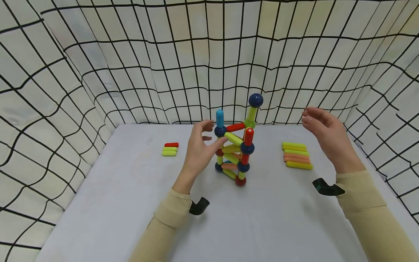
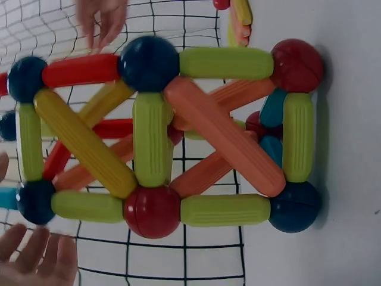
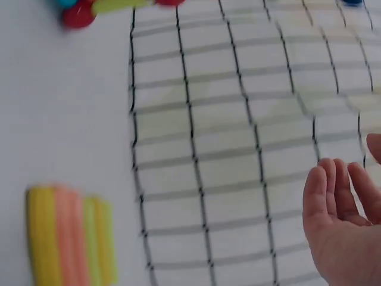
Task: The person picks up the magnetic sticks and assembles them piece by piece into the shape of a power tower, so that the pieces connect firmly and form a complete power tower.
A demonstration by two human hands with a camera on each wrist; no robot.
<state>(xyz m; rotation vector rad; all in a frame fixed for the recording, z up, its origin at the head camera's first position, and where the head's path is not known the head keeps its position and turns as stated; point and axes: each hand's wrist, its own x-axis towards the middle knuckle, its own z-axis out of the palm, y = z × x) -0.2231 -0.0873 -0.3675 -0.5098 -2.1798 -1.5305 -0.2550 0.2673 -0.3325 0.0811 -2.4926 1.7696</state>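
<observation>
A tower of coloured rods and balls point(image 1: 230, 149) stands upright on the white table, with a blue rod point(image 1: 219, 118), a red rod point(image 1: 248, 137) and a green rod topped by a navy ball point(image 1: 256, 100) rising from it. Beside its upper left part is my left hand point(image 1: 199, 145), fingers spread and slightly bent. The left wrist view puts its fingertips close to a navy ball point(image 2: 36, 201); whether they touch it I cannot tell. My right hand point(image 1: 330, 140) hangs in the air at the right, holding nothing, its fingers loosely bent.
Short red and green rods point(image 1: 170, 149) lie at the left of the table point(image 1: 124, 203). To the right lies a row of longer yellow, green and orange rods point(image 1: 296, 155). Black netting point(image 1: 183, 65) over pale cloth surrounds the table's back and sides.
</observation>
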